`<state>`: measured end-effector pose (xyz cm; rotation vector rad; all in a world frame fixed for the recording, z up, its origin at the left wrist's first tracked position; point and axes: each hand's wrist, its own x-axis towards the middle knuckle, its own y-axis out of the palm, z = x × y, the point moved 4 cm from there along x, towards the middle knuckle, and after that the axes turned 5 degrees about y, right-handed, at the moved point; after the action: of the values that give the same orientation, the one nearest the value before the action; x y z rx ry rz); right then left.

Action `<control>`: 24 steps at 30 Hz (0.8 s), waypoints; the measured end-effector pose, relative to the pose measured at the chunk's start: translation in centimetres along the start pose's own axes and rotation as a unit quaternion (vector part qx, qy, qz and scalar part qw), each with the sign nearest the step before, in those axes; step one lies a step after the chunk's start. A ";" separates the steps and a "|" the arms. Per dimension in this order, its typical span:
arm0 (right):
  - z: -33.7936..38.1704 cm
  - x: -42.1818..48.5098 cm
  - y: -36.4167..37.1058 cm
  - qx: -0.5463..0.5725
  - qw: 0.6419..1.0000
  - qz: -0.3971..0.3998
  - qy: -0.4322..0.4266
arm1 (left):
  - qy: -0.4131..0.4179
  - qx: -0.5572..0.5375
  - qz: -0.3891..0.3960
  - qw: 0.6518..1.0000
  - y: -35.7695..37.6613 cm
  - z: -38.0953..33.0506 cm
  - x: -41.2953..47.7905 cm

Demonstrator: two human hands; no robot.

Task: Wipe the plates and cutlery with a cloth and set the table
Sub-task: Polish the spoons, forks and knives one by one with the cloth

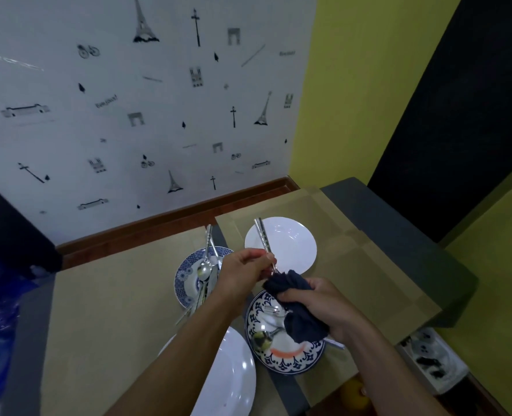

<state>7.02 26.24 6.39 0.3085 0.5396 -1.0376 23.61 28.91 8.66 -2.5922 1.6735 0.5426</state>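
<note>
Your left hand [247, 265] pinches a piece of cutlery [263, 238] at mid-frame, its handle slanting up over the white plate [290, 250]. Your right hand [320, 307] curls round the dark blue cloth [289, 285], which wraps the piece's lower end. By my judgement this is the wiping step. Next, draw the metal through the cloth and lay it aside. A spoon [204, 270] and other pieces wait on the blue-patterned plate [182, 277], left of centre.

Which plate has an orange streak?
The blue-rimmed plate below the right hand. The other patterned plate shows no orange; the far white plate and near white plate are plain.
</note>
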 end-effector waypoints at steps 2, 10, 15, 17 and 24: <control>-0.1 -0.1 0.1 0.011 1.000 0.001 0.000 | -0.001 -0.002 0.001 1.000 0.1 -0.1 -0.2; -0.3 -0.4 0.1 0.064 0.998 -0.006 -0.014 | 0.010 0.054 0.022 0.998 -0.2 -1.7 -0.3; 0.6 -0.9 -1.5 0.070 0.994 -0.060 -0.060 | -0.002 0.016 0.039 0.999 -0.7 -1.8 -0.9; 1.0 -1.1 -1.7 0.079 0.991 -0.079 -0.079 | -0.014 -0.007 0.049 0.999 -0.9 -1.8 -1.1; 1.6 -0.6 -2.5 0.144 0.979 -0.114 -0.093 | -0.026 0.037 0.079 0.996 -2.3 -1.6 -1.5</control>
<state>5.08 24.71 8.12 0.4074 0.2581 -1.3564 25.56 30.98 10.21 -2.3871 1.8560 0.5374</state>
